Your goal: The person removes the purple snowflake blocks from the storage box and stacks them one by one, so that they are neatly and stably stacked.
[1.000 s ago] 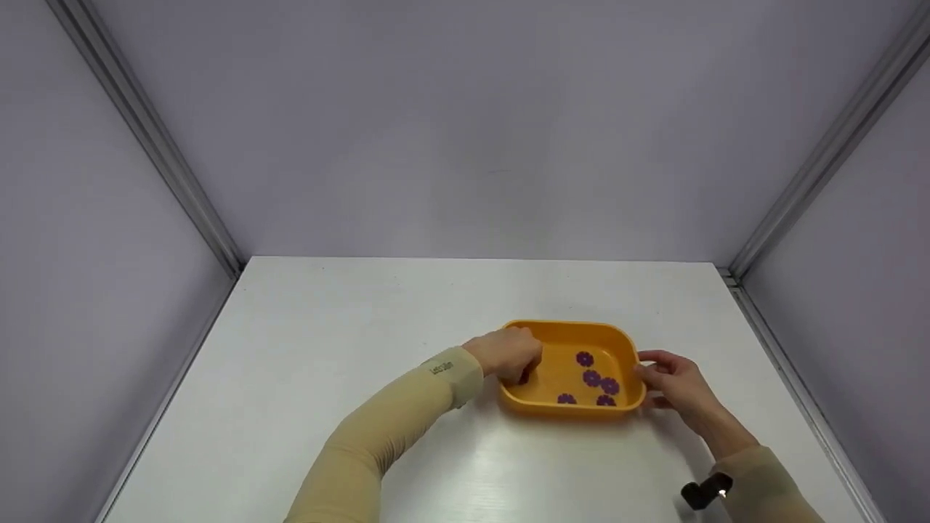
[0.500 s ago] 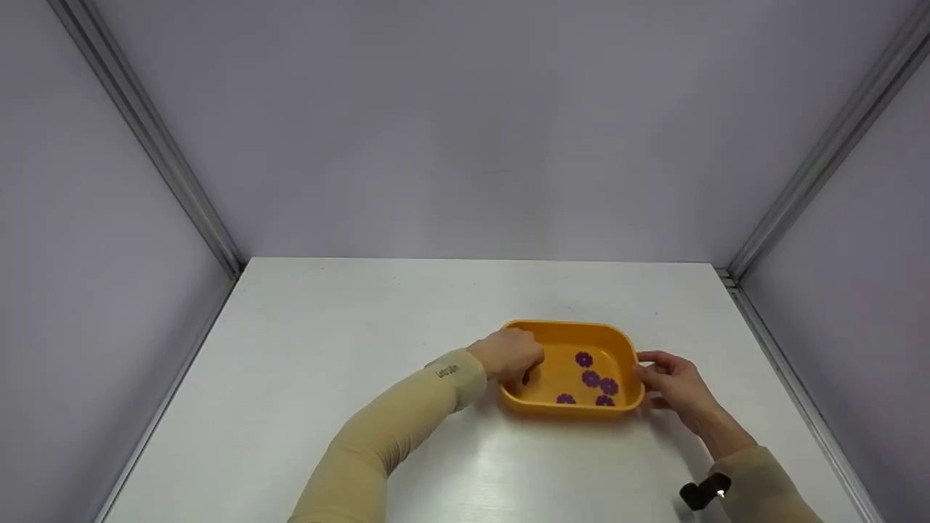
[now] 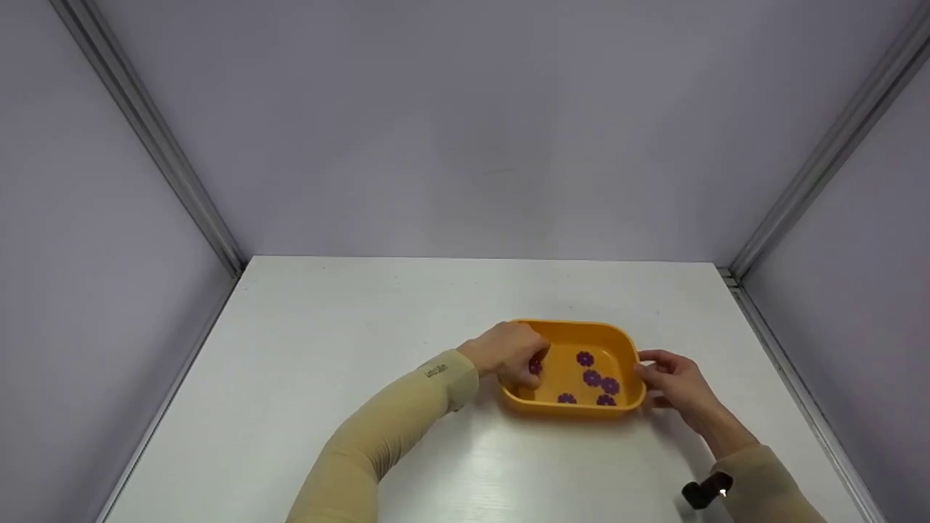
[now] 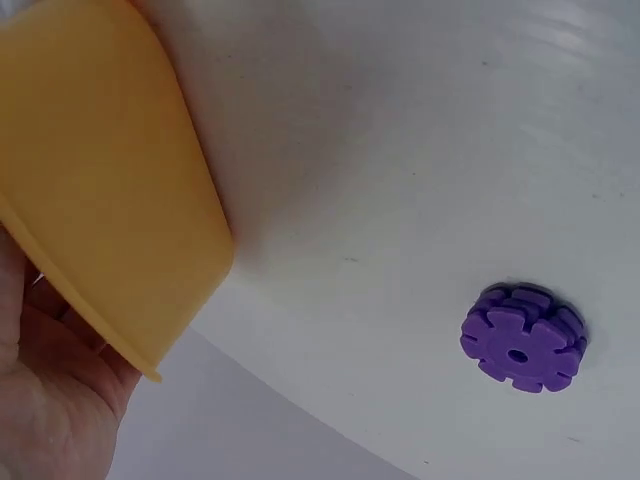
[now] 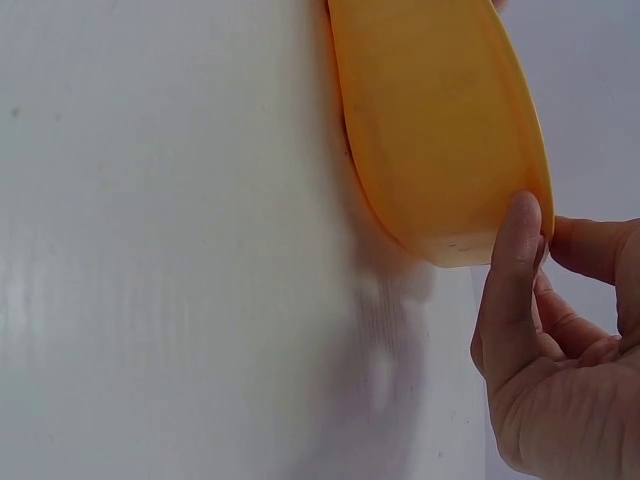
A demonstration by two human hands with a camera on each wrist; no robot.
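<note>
An orange tray (image 3: 625, 341) sits on the white table (image 3: 327, 349), a little right of the middle and toward the near edge. Inside it lie four purple flower-shaped pieces (image 3: 591, 378), clustered in the right half of the floor. A fifth purple piece (image 3: 535, 365) is up off the floor at the left end, pinched in the curled fingers of the left hand (image 3: 508, 354), which hangs over the tray's left rim with the knuckles upward. The right hand (image 3: 672, 381) is at the tray's right end, thumb pressed against the outer wall, the other fingers loosely bent beside the rim. Both forearms wear tan sleeves (image 3: 392, 428).

The left wrist view shows another purple piece (image 4: 522, 338) lying flat on the table, apart from the tray.
</note>
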